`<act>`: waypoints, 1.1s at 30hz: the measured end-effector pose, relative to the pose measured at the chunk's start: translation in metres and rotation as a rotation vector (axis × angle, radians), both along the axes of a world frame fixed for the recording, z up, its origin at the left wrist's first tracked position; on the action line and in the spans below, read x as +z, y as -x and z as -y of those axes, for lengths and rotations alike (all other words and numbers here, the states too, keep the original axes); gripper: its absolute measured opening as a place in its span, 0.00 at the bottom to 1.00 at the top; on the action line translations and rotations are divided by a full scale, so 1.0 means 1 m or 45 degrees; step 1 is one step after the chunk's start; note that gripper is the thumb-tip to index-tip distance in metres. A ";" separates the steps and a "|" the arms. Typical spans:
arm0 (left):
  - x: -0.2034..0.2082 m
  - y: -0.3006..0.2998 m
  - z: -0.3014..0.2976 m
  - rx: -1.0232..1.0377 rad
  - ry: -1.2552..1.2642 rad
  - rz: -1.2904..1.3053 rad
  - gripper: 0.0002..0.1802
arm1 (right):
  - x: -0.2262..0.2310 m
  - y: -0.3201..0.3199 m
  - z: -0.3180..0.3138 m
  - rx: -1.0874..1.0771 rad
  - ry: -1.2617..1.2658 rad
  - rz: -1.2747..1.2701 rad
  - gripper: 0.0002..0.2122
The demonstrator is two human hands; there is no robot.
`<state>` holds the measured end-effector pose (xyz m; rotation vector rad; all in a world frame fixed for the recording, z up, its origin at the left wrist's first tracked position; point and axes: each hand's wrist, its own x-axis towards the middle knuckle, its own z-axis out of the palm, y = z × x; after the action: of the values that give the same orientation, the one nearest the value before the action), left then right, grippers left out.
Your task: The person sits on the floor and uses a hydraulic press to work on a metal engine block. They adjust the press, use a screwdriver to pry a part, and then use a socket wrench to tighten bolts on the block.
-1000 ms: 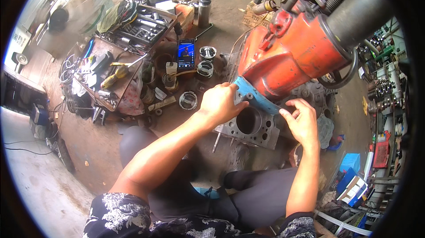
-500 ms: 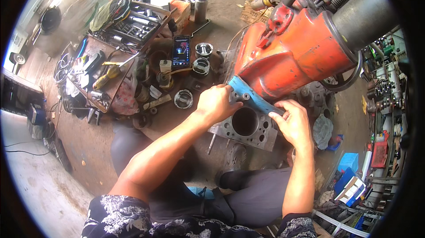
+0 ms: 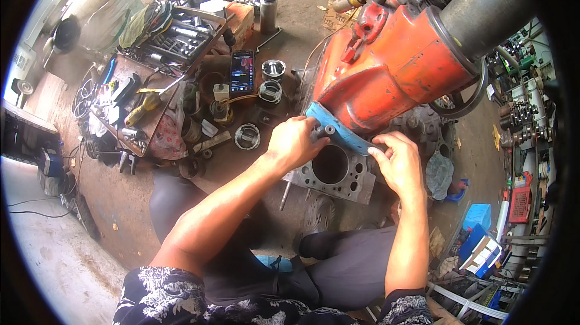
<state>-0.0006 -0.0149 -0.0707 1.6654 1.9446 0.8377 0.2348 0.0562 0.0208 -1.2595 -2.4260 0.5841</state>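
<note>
Both hands have closed in since the earlier frame, the blue strip now drawn tighter against the casting

Grip: left hand curled over the upper end of the blue gasket, fingers pressing it down beside a small round boss; right hand pinching the lower end between thumb and forefinger, remaining fingers folded.

Item held: one blue gasket, lying along the seam between the orange engine housing and the grey cylinder block below it. Judged thin, light and floppy; likely to tear or crease if pulled. Best held at both ends, flat, as now.

Adjacent: one grey cylinder block, one large bore showing, several small holes round it. One orange engine housing, heavy and rigid by the look of it.

Further out, on the floor: three pistons visible, one phone with lit screen, one metal flask, one open socket tray, one yellow-handled tool, one blue crate
</note>
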 end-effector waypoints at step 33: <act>-0.005 -0.007 -0.008 0.005 -0.090 -0.049 0.20 | -0.013 0.000 -0.002 0.002 -0.137 0.112 0.07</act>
<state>0.0065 -0.0072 -0.0758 1.7306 1.9653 0.8922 0.2348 0.0582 0.0077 -1.2641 -2.4931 0.4008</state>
